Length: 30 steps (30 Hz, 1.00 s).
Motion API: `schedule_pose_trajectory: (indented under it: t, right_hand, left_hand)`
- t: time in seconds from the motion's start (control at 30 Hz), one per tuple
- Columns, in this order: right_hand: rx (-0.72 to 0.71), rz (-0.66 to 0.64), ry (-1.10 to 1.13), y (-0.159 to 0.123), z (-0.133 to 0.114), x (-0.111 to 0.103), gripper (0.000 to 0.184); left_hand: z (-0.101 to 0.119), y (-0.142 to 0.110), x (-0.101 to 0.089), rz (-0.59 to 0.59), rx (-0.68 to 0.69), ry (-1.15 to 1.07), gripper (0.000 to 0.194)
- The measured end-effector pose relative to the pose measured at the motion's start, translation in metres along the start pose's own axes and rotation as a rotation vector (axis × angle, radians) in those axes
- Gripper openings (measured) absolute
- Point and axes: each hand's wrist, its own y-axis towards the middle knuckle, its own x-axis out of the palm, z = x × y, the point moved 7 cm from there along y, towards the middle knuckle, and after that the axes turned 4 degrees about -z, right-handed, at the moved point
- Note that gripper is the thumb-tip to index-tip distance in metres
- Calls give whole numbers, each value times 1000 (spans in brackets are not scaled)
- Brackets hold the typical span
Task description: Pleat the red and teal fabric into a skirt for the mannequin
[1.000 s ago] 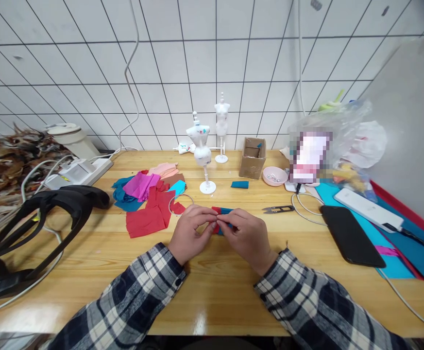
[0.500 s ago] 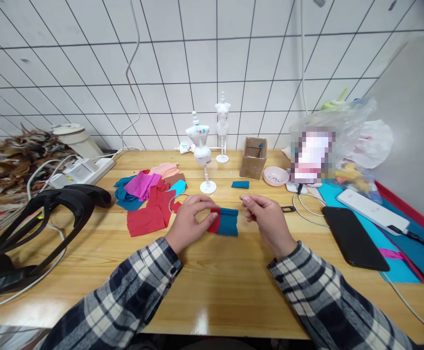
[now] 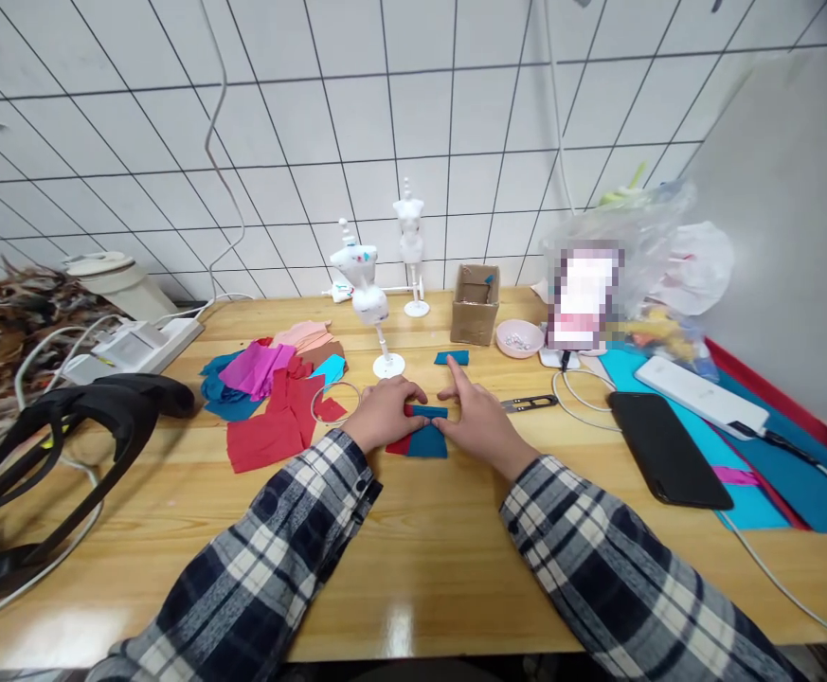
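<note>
If pressed unevenly, possible unrolling of cloth [image 3: 428, 443] along far fold [image 3: 430, 412] | left hand [image 3: 383, 413]: narrow about fold | right hand [image 3: 482, 422]: wide, at right edge

Red and teal share the small cloth piece [image 3: 428, 442] at mid-surface, and what plaid on those sleeves [image 3: 263, 568] over the near edge: navy, grey, cream! Honey-toned grain runs across the table [image 3: 441, 559]. Toward the left edge, magenta cloth [image 3: 251, 369] blazes against plain red cloth [image 3: 263, 443]; the headset [image 3: 164, 393] there is black. White dress forms [image 3: 368, 296], brown box [image 3: 475, 327] by the far edge; turquoise sheet [image 3: 758, 507] near the right!
</note>
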Motion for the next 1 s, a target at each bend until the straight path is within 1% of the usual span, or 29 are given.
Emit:
schedule_pose_trajectory:
  t: [0.17, 0.27, 0.33, 0.43, 0.6, 0.7, 0.77, 0.83, 0.9, 1.0]
  right_hand:
    - [70, 6, 37, 5, 8, 3, 88]
    - [87, -3, 110, 5, 12, 5, 88]
    - [70, -1, 142, 4, 13, 6, 87]
    - [35, 12, 176, 3, 10, 6, 82]
    - [-18, 9, 210, 1, 3, 5, 81]
    - [-76, 90, 198, 0, 0, -1, 79]
    - [-92, 121, 208, -1, -1, -4, 82]
    - [-58, 77, 231, -1, 1, -2, 85]
    - [-18, 13, 235, -1, 2, 1, 84]
    - [4, -17, 191, -2, 1, 1, 79]
  left_hand:
    - [0, -1, 2, 10, -11, -4, 23]
    - [2, -4, 3, 20, 10, -15, 24]
    - [5, -6, 3, 10, 16, -11, 29]
    - [8, -9, 2, -4, 1, 4, 31]
    - [12, -10, -3, 26, 12, -31, 22]
    - [12, -10, -2, 15, 25, -89, 16]
    - [11, -10, -2, 22, 32, -121, 14]
    - [11, -10, -3, 51, 42, -121, 13]
    - [11, -11, -3, 66, 52, -97, 15]
    - [12, -12, -1, 43, 65, -76, 18]
